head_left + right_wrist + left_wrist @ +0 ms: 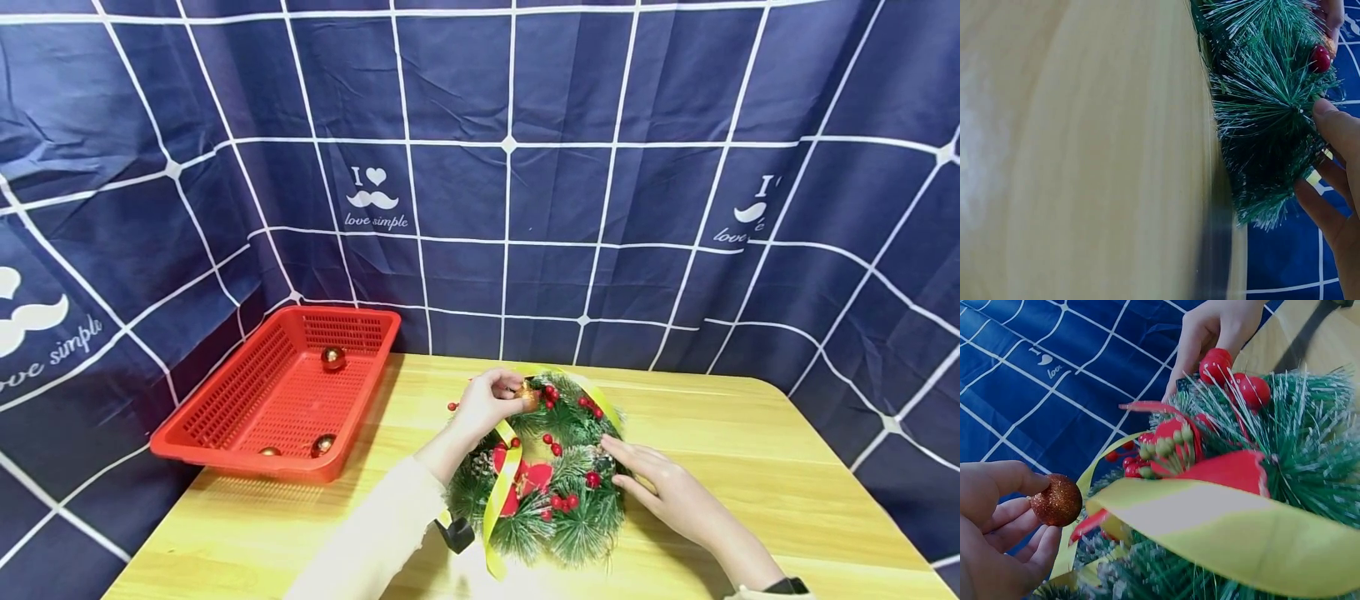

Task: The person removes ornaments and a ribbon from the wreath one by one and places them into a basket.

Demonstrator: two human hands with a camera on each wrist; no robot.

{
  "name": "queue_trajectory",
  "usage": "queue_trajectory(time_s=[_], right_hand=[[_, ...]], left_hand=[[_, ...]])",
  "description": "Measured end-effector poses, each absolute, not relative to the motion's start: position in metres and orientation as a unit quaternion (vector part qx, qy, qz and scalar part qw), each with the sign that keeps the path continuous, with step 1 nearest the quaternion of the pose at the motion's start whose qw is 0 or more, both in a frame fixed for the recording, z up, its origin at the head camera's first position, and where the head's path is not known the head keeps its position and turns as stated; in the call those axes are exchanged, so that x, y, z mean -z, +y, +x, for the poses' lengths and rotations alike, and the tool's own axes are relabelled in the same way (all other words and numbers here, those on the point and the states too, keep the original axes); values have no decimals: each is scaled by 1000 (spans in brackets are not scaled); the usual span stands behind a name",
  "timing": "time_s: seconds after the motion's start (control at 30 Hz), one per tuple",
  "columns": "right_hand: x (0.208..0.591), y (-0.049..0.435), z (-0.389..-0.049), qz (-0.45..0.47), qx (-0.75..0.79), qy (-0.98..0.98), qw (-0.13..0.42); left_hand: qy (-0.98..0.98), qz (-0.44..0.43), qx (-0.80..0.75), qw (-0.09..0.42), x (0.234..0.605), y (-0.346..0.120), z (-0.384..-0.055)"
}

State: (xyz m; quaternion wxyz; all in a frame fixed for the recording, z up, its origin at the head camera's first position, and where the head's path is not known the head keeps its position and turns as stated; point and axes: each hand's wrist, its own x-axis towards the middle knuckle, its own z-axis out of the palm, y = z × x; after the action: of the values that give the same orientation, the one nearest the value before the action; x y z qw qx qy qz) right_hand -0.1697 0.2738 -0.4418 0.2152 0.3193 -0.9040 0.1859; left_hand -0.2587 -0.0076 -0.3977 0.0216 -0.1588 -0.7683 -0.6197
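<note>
My left hand (pixel 483 406) pinches a glittery copper Christmas ball (pixel 1058 500) between thumb and fingertips, over the far left part of a green wreath (pixel 581 533). The wreath lies on the table, trimmed with frosted needles, red berries (pixel 1251 392) and red petals (pixel 534 477). Across it runs a yellow ribbon (pixel 1241 531), one end of which hangs down over its near left side. On the wreath's right edge rests my right hand (pixel 667 492), its fingers extended and lightly touching the needles (pixel 1272 106).
A red plastic basket (pixel 367 383) stands at the left of the wooden table (pixel 750 467) with 3 shiny balls inside, one ball (pixel 333 358) toward its far end. Behind the table hangs a dark blue cloth (pixel 457 192) with white grid lines.
</note>
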Motion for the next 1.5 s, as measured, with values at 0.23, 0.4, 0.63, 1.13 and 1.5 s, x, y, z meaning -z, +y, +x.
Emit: queue_trajectory(time_s=[0.23,0.4,0.63,1.13,1.5], right_hand=[[443,275,-170,313,-187,-907,211],[442,275,-170,311,-179,-909,212],[442,275,-171,316,-181,-908,210],[443,274,-172,303,-167,-918,191],[443,272,-170,303,-169,-917,196]], left_hand=[[-764,-164,623,34,395,-18,-257],[-768,-154,620,36,393,-25,-259],[-757,-152,634,43,386,-35,-259],[-761,-144,627,83,371,-50,-264],[-750,-138,640,87,356,-71,-253]])
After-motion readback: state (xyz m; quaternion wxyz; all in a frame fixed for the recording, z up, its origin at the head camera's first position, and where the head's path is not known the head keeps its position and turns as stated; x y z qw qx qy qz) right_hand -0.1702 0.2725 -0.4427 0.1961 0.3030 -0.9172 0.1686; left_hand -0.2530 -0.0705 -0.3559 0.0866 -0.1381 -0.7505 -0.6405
